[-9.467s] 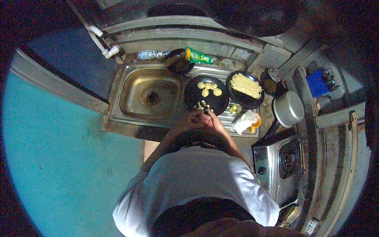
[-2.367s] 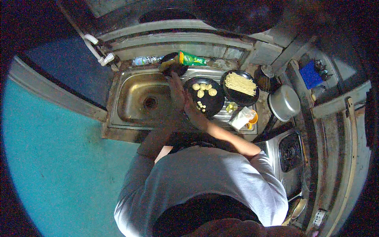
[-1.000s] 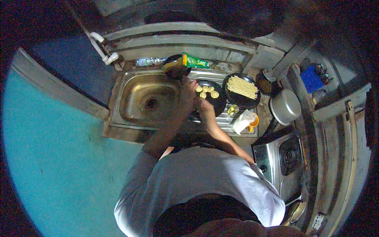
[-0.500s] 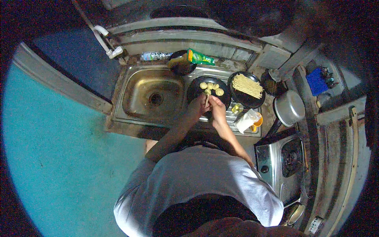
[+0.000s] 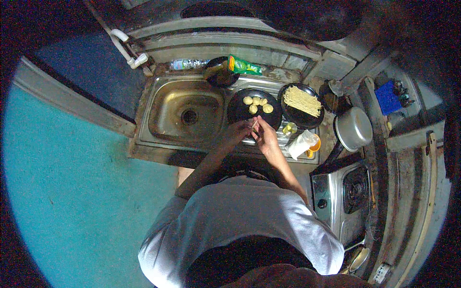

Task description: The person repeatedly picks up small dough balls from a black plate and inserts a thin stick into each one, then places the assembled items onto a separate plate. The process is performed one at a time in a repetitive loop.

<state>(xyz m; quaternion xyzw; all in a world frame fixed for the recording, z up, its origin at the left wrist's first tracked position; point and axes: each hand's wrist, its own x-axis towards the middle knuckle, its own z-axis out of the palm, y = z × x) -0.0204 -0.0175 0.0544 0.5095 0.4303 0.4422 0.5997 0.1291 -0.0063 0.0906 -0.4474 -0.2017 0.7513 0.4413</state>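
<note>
My left hand [image 5: 242, 130] and my right hand [image 5: 265, 136] meet over the near edge of a black round plate [image 5: 235, 115]. Their fingertips pinch together around a small, pale, thin piece [image 5: 254, 124], too small to name. Several pale yellow balls [image 5: 253, 109], which look like dough, lie on the plate just beyond my fingers. To the right, a second black plate [image 5: 298, 121] carries a flat pile of pale noodle-like strips [image 5: 302, 101]. Near my right hand stands a small clear container [image 5: 289, 128] with something yellowish in it.
A steel sink basin [image 5: 163, 127] lies left of the plates. A white bag [image 5: 302, 144] and an orange cup [image 5: 315, 144] stand at the right. Behind are a dark bowl [image 5: 218, 77], a green packet [image 5: 246, 66] and a bottle [image 5: 189, 64]. Farther right: a pot [image 5: 354, 128] and stove [image 5: 329, 199].
Both hands have drawn back slightly from the balls toward me, so the nearest ball shows in full. My fingertips stay together.
</note>
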